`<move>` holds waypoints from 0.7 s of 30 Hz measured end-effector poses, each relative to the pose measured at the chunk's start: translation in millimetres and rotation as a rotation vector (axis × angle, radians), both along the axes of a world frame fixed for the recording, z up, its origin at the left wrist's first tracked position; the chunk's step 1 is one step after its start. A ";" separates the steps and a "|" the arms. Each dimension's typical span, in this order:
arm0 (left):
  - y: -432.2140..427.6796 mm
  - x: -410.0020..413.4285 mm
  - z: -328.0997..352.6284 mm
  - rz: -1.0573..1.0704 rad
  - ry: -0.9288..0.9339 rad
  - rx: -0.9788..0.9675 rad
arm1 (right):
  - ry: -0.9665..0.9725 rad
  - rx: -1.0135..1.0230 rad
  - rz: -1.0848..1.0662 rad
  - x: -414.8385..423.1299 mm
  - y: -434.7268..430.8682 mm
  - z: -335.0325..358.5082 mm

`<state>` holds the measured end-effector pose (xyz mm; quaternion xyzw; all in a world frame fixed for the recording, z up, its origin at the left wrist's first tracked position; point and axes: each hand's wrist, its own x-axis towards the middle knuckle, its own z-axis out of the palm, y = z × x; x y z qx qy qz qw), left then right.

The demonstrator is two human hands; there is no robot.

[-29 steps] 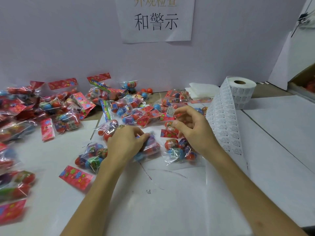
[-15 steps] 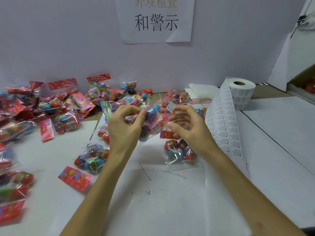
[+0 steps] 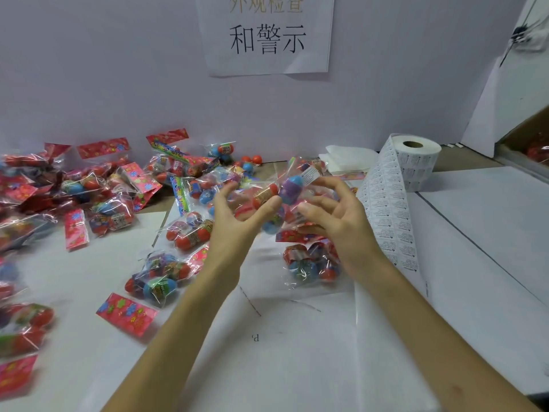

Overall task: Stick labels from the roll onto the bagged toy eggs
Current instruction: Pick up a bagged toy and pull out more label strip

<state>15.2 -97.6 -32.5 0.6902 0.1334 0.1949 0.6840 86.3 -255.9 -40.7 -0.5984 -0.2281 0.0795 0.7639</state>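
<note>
We see both hands raised above the table (image 3: 481, 239) with one bag of toy eggs (image 3: 280, 194) held between them. The left hand (image 3: 237, 217) grasps the bag's left part, thumb pressed on the front and fingers curled behind it. The right hand (image 3: 337, 217) holds the right part, thumb against the plastic and fingers loosely bent behind. A purple and blue egg shows at the top of this bag, and a white label (image 3: 310, 175) sits on its upper right corner, close to the right fingertips. The roll of labels (image 3: 419, 165) stands on the table to the right, well apart from the hands, and its loose strip (image 3: 386, 212) runs down toward us just beside the right wrist. A second bag (image 3: 312, 264) lies flat below the right hand, a third bag (image 3: 160, 278) lies left of the left forearm, and a heap of bags (image 3: 89, 188) covers the table's far left. A paper sign (image 3: 267, 34) hangs on the wall behind.
</note>
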 end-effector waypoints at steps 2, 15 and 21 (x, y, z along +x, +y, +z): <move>2.1 -0.1 -2.7 -0.268 0.075 -0.176 | 0.008 0.054 0.038 -0.4 -2.4 1.9; 1.9 -2.5 0.0 -0.168 -0.052 -0.532 | 0.068 0.072 0.136 1.9 -7.3 6.8; 1.8 -1.6 1.4 -0.179 -0.052 -0.536 | 0.038 -0.046 0.156 -1.7 -1.2 2.4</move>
